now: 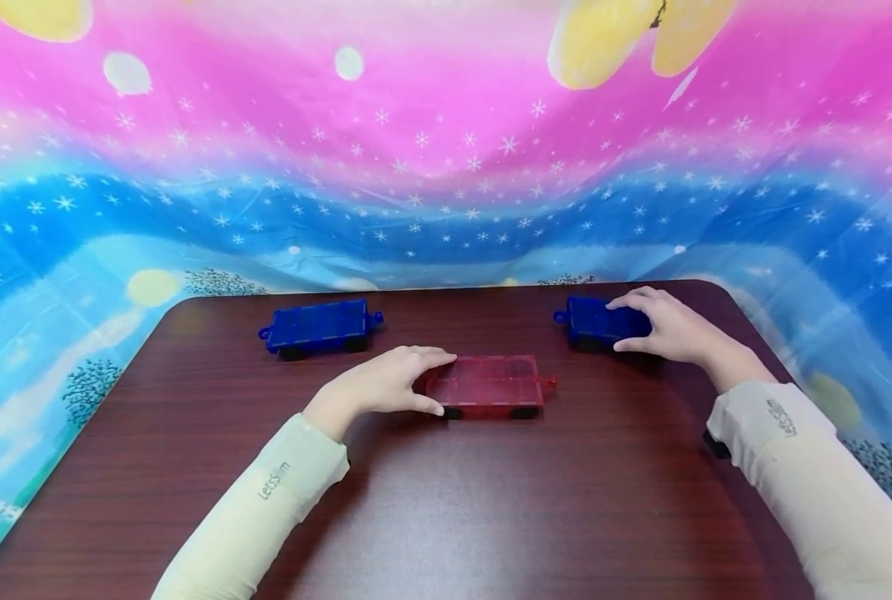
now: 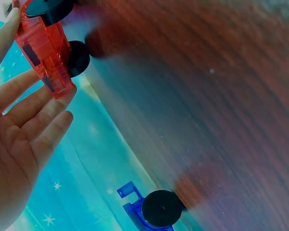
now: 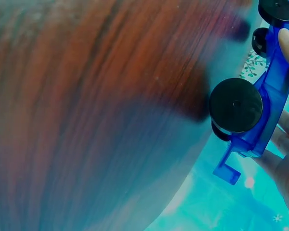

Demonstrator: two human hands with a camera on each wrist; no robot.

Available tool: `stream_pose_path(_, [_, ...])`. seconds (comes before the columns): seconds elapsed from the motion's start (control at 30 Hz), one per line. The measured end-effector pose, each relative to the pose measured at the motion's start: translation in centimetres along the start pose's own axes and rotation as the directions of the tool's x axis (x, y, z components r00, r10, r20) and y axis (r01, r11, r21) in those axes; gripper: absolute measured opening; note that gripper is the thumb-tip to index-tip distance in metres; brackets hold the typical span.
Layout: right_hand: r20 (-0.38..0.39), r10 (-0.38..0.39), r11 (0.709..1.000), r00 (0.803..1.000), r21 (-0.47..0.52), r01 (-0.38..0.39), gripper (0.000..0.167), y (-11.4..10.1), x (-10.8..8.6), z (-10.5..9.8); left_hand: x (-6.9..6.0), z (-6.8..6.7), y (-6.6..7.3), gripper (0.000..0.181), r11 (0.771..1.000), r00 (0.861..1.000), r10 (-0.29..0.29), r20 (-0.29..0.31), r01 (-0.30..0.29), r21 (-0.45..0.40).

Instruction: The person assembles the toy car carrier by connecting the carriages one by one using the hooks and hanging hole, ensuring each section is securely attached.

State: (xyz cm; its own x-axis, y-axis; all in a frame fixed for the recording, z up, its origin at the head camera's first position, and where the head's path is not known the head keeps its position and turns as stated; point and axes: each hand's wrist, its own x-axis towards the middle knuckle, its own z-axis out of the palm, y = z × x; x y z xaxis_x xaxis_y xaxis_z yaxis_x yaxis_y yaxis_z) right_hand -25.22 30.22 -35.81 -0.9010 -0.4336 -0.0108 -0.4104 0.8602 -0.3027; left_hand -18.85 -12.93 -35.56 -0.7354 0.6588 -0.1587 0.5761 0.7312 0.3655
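Note:
Near the middle of the table, a see-through red toy train car stands on its black wheels, its hitch pointing right. My left hand holds its left end, thumb on the near side and fingers on the far side; in the left wrist view the red car shows between thumb and fingers. At the back right my right hand grips the right end of a blue toy train car. The right wrist view shows this blue car's side, big black wheels and a hooked hitch, with the thumb against it.
A second blue toy train car stands at the back left of the dark wooden table, partly seen in the left wrist view too. A printed cloth with snowflakes hangs behind the table and along its sides.

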Motion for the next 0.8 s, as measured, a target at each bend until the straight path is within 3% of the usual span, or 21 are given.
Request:
stream_pose_path(0.57, [-0.054,-0.022,0.999,0.998,-0.041,0.019,0.061,-1.0,-3.4,-0.4,0.2,0.1,0.3,0.079,1.000,1.000,0.002,0.018,-0.002,-0.008])
stream_pose_path(0.8, [-0.070,-0.065,0.994,0.995,-0.092,0.059,0.059,-1.9,-4.6,-0.7,0.2,-0.1,0.5,0.080,1.000,1.000,0.009,0.010,-0.009,-0.007])
